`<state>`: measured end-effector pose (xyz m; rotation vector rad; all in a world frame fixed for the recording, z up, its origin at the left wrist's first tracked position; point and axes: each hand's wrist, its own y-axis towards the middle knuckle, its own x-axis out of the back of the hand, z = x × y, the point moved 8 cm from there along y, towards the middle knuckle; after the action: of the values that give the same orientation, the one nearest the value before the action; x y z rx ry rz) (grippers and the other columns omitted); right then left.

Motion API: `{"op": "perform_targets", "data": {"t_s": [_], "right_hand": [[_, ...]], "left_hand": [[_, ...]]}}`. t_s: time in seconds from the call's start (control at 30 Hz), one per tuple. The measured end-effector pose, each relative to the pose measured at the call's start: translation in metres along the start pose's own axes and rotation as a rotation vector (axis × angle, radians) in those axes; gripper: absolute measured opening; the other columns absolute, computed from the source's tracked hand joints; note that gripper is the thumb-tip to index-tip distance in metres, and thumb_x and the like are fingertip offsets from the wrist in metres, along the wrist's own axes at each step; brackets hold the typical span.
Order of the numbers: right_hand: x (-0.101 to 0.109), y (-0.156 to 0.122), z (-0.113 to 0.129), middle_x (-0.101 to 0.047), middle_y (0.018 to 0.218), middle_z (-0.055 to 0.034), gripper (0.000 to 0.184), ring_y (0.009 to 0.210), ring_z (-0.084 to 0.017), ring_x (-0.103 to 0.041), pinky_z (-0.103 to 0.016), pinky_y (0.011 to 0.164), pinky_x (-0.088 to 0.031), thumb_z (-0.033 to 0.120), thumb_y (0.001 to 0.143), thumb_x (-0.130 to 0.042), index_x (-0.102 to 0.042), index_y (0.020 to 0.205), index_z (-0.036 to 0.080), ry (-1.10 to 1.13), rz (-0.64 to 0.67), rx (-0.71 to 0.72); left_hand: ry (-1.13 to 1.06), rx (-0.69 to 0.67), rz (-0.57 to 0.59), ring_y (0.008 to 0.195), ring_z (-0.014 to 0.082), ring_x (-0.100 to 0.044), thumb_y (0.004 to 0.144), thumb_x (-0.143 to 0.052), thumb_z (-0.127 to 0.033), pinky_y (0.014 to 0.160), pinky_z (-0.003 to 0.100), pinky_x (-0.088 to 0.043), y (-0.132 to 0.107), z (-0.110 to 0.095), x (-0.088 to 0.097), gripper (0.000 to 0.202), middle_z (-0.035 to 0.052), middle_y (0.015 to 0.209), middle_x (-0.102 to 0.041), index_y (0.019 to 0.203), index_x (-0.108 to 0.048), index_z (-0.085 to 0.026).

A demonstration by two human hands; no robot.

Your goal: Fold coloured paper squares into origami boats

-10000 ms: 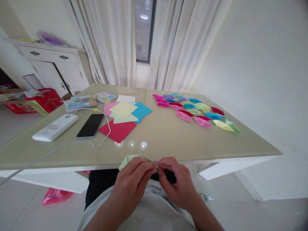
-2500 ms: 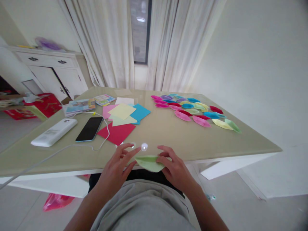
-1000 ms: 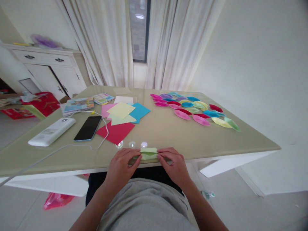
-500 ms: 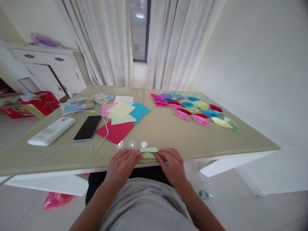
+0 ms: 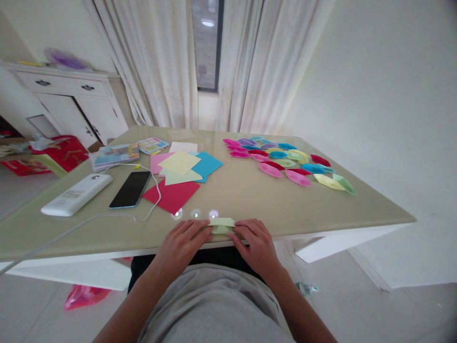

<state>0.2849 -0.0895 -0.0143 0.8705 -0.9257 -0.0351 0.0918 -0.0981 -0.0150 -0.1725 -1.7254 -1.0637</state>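
A piece of folded light green paper (image 5: 222,225) lies at the table's front edge, its long sides creased inward. My left hand (image 5: 185,240) grips its left end between thumb and fingers. At the opposite end, my right hand (image 5: 254,239) pinches the paper the same way. Just beyond the hands, a red paper sheet (image 5: 173,196) lies flat. Past it is an overlapping pile of paper squares: a pale yellow sheet (image 5: 180,163), a blue sheet (image 5: 209,165) and others. Toward the right, several folded, leaf-shaped paper pieces (image 5: 298,177) in many colours are spread out.
On the left of the table (image 5: 246,195) lie a black phone (image 5: 130,190), a white power bank (image 5: 76,195) with a white cable (image 5: 103,216), and booklets (image 5: 116,156). A bottle (image 5: 305,288) and a pink plastic bag (image 5: 85,296) are on the floor. A cabinet (image 5: 74,102) stands behind left.
The upper flap of the green paper has come down a little toward me, covering more of the middle. Both hands stay at its ends, with fingers slightly shifted.
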Motion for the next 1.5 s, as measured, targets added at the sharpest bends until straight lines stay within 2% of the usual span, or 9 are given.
{"op": "perform_targets", "data": {"t_s": [0.17, 0.23, 0.43, 0.73, 0.9, 1.07, 1.27, 1.37, 1.5], "right_hand": [[0.001, -0.001, 0.002, -0.08, 0.103, -0.0089, 0.015, 0.093, -0.024, -0.072, -0.04, 0.088, -0.061, 0.026, 0.107, -0.065, -0.078, 0.101, 0.02, 0.014, 0.02, 0.036], [0.002, 0.0, 0.003, -0.081, 0.104, -0.009, 0.016, 0.093, -0.024, -0.071, -0.041, 0.088, -0.06, 0.023, 0.108, -0.063, -0.078, 0.101, 0.02, 0.003, 0.021, 0.034], [-0.003, 0.0, 0.009, -0.08, 0.118, -0.0101, 0.015, 0.106, -0.025, -0.072, -0.042, 0.096, -0.059, 0.023, 0.107, -0.064, -0.078, 0.113, 0.021, -0.018, 0.041, 0.068], [-0.013, 0.0, 0.005, -0.081, 0.11, -0.0107, 0.016, 0.096, -0.025, -0.072, -0.042, 0.089, -0.059, 0.019, 0.108, -0.061, -0.078, 0.111, 0.02, -0.058, 0.009, 0.043], [-0.012, 0.003, 0.003, -0.08, 0.119, -0.0111, 0.016, 0.105, -0.026, -0.073, -0.043, 0.096, -0.059, 0.025, 0.108, -0.063, -0.075, 0.117, 0.019, -0.01, 0.049, 0.065], [-0.015, 0.006, -0.001, -0.08, 0.116, -0.0103, 0.019, 0.103, -0.025, -0.073, -0.043, 0.095, -0.06, 0.016, 0.108, -0.059, -0.075, 0.117, 0.021, 0.031, 0.05, 0.057], [0.005, 0.01, 0.006, -0.078, 0.107, -0.0098, 0.018, 0.1, -0.023, -0.072, -0.038, 0.092, -0.061, 0.015, 0.11, -0.055, -0.071, 0.111, 0.022, 0.122, 0.014, 0.01], [0.01, 0.012, 0.009, -0.076, 0.113, -0.0093, 0.008, 0.107, -0.023, -0.071, -0.038, 0.096, -0.061, 0.022, 0.107, -0.064, -0.071, 0.111, 0.023, 0.247, 0.116, -0.048], [0.005, 0.011, 0.011, -0.073, 0.125, -0.01, 0.011, 0.115, -0.025, -0.07, -0.041, 0.102, -0.059, 0.028, 0.103, -0.07, -0.073, 0.113, 0.024, 0.303, 0.221, -0.065]], "left_hand": [[0.025, 0.003, 0.019, 0.111, 0.0267, -0.073, 0.099, -0.052, 0.0, 0.098, 0.041, -0.06, -0.002, -0.001, -0.002, 0.041, 0.0115, 0.127, -0.077, 0.13, -0.071, -0.02], [0.027, 0.014, 0.015, 0.11, 0.0266, -0.073, 0.098, -0.051, 0.001, 0.097, 0.041, -0.06, -0.002, -0.001, -0.002, 0.04, 0.0118, 0.124, -0.077, 0.126, -0.072, -0.019], [0.016, 0.039, -0.011, 0.105, 0.0264, -0.072, 0.103, -0.056, -0.009, 0.094, 0.041, -0.06, -0.001, 0.0, -0.004, 0.022, 0.0103, 0.116, -0.077, 0.115, -0.072, -0.019], [-0.035, 0.124, -0.081, 0.097, 0.0251, -0.07, 0.108, -0.054, -0.014, 0.092, 0.041, -0.059, -0.001, 0.003, -0.008, 0.017, 0.0102, 0.109, -0.073, 0.112, -0.069, -0.017], [-0.096, 0.142, -0.034, 0.099, 0.0245, -0.069, 0.107, -0.059, -0.019, 0.093, 0.04, -0.059, 0.001, 0.009, -0.011, 0.014, 0.0093, 0.11, -0.071, 0.113, -0.071, -0.018], [-0.18, 0.131, 0.028, 0.102, 0.0233, -0.069, 0.105, -0.061, -0.016, 0.095, 0.037, -0.059, 0.005, 0.014, -0.01, 0.017, 0.0084, 0.112, -0.069, 0.117, -0.072, -0.019], [-0.266, 0.18, 0.032, 0.103, 0.0206, -0.07, 0.106, -0.059, -0.019, 0.095, 0.032, -0.058, 0.004, 0.012, 0.002, 0.017, 0.0078, 0.114, -0.068, 0.119, -0.07, -0.02], [-0.307, 0.216, 0.024, 0.103, 0.0201, -0.069, 0.107, -0.057, -0.019, 0.094, 0.032, -0.057, 0.001, 0.01, 0.01, 0.017, 0.0068, 0.112, -0.068, 0.116, -0.07, -0.021], [-0.346, 0.251, 0.016, 0.103, 0.0199, -0.068, 0.108, -0.053, -0.016, 0.093, 0.031, -0.054, 0.0, 0.007, 0.017, 0.021, 0.0064, 0.112, -0.067, 0.114, -0.072, -0.023]]}}
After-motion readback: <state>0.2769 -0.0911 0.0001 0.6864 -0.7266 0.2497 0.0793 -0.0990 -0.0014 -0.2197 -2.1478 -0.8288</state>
